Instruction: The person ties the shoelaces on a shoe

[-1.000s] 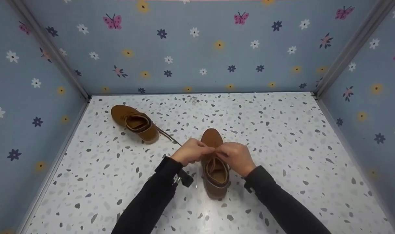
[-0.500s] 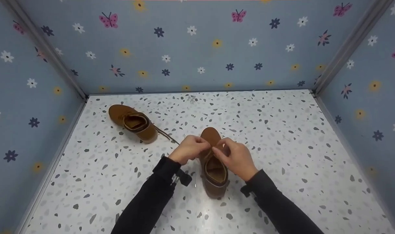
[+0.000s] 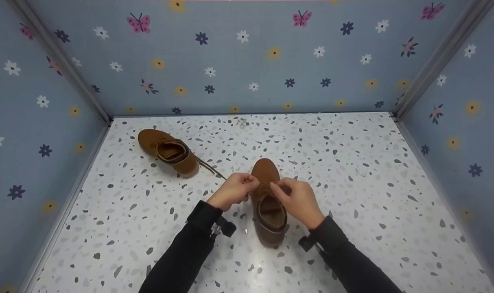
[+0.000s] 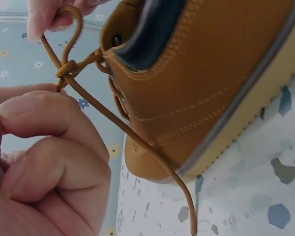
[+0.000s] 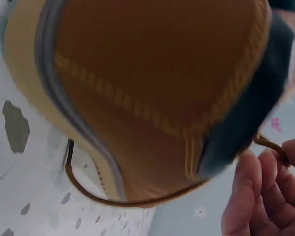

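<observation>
A brown suede lace-up ankle boot stands upright on the floor between the hands, toe pointing away. My left hand is at the left of its lacing, thumb and fingers pinching one part of the shoelace. At the right, my right hand pinches another part between thumb and fingers. In the left wrist view, a knot sits between the two hands, with a loop of lace running up to the right fingertips. One lace end trails down the boot's side to the floor. The lace's contact with the left fingertips is partly hidden.
A matching brown boot stands farther back at the left, its lace trailing toward my left hand. The speckled white floor is bounded by blue flowered panels at the back and both sides.
My hands, whose fingertips met over the lacing a second ago, have drawn apart, the left one slightly leftward and the right one slightly rightward. Both boots stay in place.
</observation>
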A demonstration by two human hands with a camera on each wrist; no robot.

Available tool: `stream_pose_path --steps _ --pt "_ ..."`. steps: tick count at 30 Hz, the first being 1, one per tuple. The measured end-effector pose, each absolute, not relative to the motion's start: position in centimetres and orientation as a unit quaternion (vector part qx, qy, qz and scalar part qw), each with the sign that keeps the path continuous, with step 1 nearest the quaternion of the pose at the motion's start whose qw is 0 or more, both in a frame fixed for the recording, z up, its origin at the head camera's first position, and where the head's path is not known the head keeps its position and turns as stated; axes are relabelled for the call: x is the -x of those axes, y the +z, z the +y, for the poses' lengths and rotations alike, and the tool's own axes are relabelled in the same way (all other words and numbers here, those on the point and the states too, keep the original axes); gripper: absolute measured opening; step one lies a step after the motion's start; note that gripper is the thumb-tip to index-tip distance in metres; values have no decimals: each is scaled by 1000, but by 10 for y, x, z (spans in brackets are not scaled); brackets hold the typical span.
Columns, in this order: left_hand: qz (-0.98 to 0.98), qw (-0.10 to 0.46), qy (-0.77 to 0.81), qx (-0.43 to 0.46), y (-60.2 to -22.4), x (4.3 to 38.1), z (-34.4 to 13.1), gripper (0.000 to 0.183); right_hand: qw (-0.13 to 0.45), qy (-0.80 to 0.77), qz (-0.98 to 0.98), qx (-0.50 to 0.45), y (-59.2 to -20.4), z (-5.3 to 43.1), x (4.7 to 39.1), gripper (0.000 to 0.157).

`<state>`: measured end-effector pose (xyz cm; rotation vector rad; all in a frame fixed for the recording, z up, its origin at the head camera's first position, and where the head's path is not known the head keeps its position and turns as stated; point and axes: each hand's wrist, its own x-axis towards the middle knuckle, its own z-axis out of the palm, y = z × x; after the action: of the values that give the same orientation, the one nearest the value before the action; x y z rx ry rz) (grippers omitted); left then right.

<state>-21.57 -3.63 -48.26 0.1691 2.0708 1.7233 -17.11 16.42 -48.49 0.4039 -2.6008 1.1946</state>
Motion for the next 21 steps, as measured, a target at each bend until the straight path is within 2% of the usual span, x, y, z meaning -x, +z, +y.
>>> stream_pose_path --steps 7,12,15,21 --pt "772 152 613 -75 -489 210 -39 11 47 450 -883 -124 -491 188 179 20" --pt "799 107 586 -84 -494 209 -45 13 21 459 -884 -91 -497 200 181 20" --pt "804 117 579 -69 -497 208 -49 14 4 471 -878 -84 -500 203 181 22" --pt "755 178 631 -36 -496 207 -49 15 -39 511 -854 -88 -501 201 180 21"
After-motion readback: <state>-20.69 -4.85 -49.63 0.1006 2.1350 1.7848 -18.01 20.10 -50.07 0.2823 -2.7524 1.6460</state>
